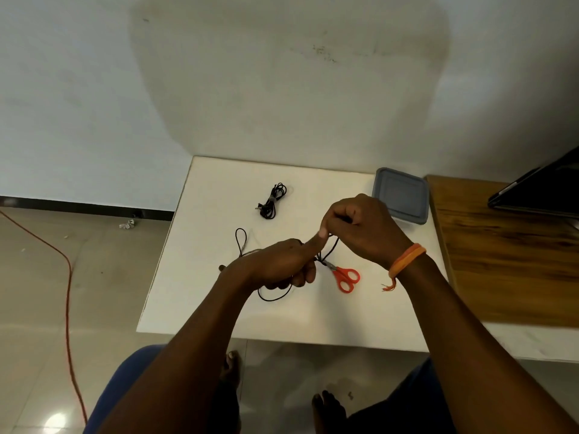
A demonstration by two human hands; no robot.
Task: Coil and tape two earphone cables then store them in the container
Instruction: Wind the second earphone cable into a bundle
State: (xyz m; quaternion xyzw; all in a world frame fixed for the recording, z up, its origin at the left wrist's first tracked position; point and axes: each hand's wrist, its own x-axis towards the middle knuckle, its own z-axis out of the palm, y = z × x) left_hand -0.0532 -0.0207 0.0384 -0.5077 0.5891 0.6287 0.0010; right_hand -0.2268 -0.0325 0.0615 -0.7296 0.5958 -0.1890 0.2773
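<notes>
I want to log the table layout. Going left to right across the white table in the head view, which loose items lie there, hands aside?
Coiled earphone cable → orange-handled scissors → grey lidded container. The second cable, held in the hands, overlaps too much to place.

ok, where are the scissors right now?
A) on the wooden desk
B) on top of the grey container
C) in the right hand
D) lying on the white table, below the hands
D: the orange-handled scissors lie on the white table; both hands hold black cable instead.
</notes>
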